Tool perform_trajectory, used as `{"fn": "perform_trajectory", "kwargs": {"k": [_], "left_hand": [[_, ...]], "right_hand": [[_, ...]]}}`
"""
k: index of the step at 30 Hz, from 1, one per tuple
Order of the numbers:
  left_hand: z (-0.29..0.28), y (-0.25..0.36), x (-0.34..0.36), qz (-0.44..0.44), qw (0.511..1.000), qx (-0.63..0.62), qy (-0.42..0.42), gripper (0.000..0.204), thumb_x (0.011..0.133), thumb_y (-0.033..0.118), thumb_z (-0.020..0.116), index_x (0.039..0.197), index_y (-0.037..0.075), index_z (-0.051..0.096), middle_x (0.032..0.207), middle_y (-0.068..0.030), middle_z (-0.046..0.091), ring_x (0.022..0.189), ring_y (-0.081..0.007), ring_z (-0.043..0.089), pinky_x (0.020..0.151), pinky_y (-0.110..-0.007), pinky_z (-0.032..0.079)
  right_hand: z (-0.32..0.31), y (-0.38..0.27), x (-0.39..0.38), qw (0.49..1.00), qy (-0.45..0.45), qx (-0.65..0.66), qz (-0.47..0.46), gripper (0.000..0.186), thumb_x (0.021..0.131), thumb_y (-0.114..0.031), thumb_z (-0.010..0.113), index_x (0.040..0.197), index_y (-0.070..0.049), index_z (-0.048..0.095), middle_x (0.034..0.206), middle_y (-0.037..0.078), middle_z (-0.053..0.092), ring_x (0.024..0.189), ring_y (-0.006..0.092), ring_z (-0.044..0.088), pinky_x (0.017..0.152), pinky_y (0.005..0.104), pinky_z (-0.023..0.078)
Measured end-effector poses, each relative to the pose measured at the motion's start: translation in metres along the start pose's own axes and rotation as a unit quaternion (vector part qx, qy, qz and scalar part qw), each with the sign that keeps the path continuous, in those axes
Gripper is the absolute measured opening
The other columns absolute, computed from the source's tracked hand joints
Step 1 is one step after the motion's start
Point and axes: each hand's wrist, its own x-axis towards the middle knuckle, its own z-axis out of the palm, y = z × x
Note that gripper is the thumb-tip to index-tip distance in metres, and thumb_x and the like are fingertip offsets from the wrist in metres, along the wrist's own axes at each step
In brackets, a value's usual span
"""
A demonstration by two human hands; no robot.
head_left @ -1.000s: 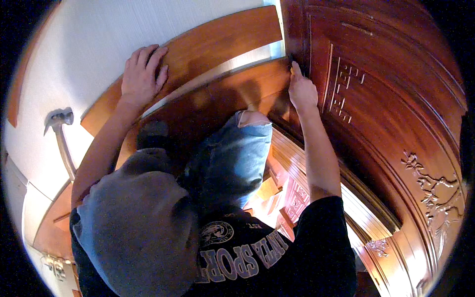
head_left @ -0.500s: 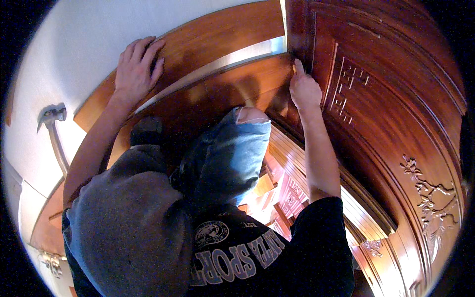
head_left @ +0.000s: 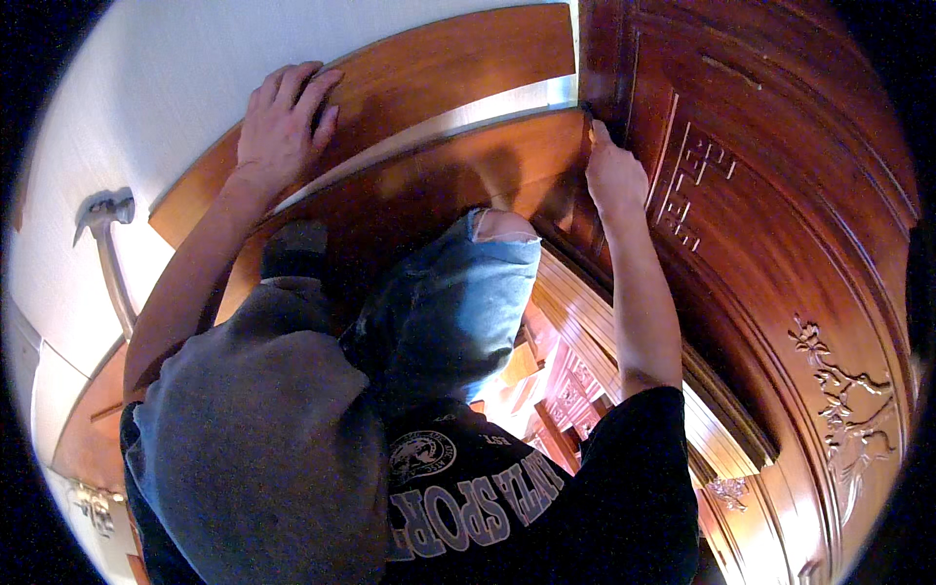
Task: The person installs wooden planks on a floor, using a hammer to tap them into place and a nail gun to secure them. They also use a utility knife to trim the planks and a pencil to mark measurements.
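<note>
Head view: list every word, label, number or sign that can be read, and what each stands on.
Black shirt: large pale block letters, partly hidden; I won't copy the wording.
Round emblem on the shirt: ring lettering too small to read.
Small letters near it: unclear.
Dark carved panel: fret lines, no readable text.

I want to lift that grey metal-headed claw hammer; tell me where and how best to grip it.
Grip the grey metal-headed claw hammer around the middle of its slim handle, probably best from the person's left: that stretch lies bare below the claw, whose tip juts left, while the left forearm crowds the lower end from the right.
</note>
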Motion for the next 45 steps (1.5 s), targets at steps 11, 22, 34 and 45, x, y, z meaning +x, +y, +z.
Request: {"fn": "perform_trajectory", "kwargs": {"k": [11, 22, 34, 45], "left_hand": [[-0.002, 0.001, 0.001, 0.003, 1.000, 0.000, -0.001, 0.048, 0.093, 0.024, 0.071, 0.138, 0.019, 0.057, 0.136, -0.0068, 0.058, 0.126, -0.0295, 0.055, 0.102, -0.044, 0.049], [0.001, 0.001, -0.001, -0.004, 1.000, 0.014, -0.008, 0.048, 0.094, 0.024, 0.070, 0.140, 0.019, 0.057, 0.136, -0.0079, 0.058, 0.127, -0.0300, 0.054, 0.104, -0.044, 0.049], [0.000, 0.000, 0.000, 0.007, 1.000, 0.004, 0.005, 0.046, 0.093, 0.023, 0.070, 0.137, 0.018, 0.058, 0.134, -0.0091, 0.058, 0.123, -0.0314, 0.055, 0.101, -0.044, 0.049], [0.001, 0.000, 0.000, -0.005, 1.000, 0.010, -0.003, 0.044, 0.095, 0.025, 0.068, 0.137, 0.019, 0.058, 0.134, -0.0080, 0.058, 0.125, -0.0303, 0.055, 0.103, -0.045, 0.048]], "right_hand": [[0.010, -0.005, -0.002, 1.000, 0.026, -0.009, 0.011, 0.048, 0.104, -0.014, 0.040, 0.150, -0.021, 0.049, 0.101, 0.027, 0.075, 0.092, 0.0446, 0.075, 0.080, 0.0567, 0.060], [0.015, 0.000, 0.006, 1.000, 0.020, 0.010, 0.008, 0.044, 0.106, -0.019, 0.039, 0.148, -0.021, 0.051, 0.101, 0.026, 0.075, 0.092, 0.0448, 0.074, 0.079, 0.0580, 0.060], [0.014, 0.002, 0.000, 0.999, 0.035, 0.026, -0.004, 0.043, 0.108, -0.024, 0.038, 0.149, -0.024, 0.051, 0.097, 0.026, 0.075, 0.090, 0.0447, 0.074, 0.079, 0.0586, 0.059], [0.015, -0.002, 0.002, 0.999, 0.035, 0.015, 0.000, 0.044, 0.108, -0.023, 0.037, 0.150, -0.023, 0.051, 0.098, 0.025, 0.075, 0.089, 0.0447, 0.074, 0.077, 0.0586, 0.059]]}}
